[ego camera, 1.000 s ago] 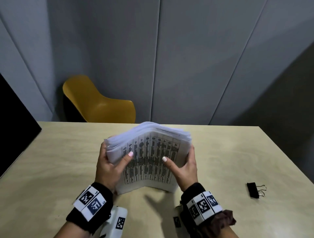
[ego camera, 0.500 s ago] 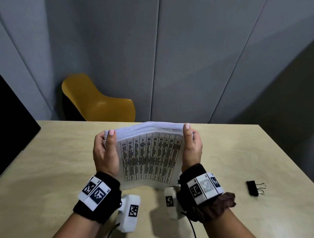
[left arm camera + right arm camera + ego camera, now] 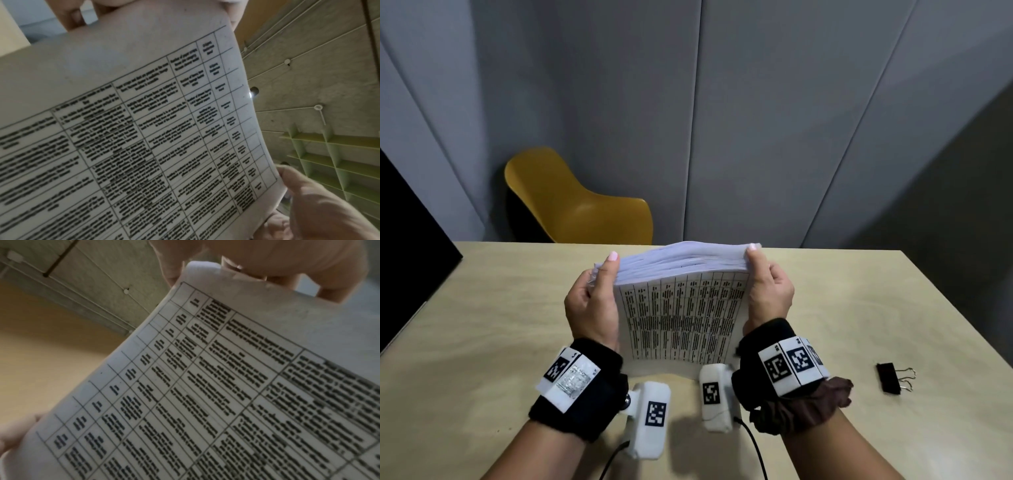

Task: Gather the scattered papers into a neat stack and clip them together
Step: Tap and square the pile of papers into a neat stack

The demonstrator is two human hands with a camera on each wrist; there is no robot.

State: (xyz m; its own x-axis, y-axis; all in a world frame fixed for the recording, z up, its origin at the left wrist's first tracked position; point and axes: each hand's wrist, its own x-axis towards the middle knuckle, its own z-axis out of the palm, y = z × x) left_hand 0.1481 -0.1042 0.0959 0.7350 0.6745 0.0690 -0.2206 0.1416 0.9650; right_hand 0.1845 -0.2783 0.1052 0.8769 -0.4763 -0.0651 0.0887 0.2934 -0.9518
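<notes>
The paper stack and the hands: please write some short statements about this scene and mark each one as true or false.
1. Both hands grip the paper stack, the left hand on its left edge and the right hand on its right edge. True.
2. The stack lies flat on the table. False: it is held upright, with its lower edge at the table.
3. The binder clip is already clamped on the papers. False: it lies on the table, to the right of the right hand, apart from the stack.
4. The sheet facing the person is printed with a table. True.
5. The yellow chair stands beyond the table's far edge. True.
</notes>
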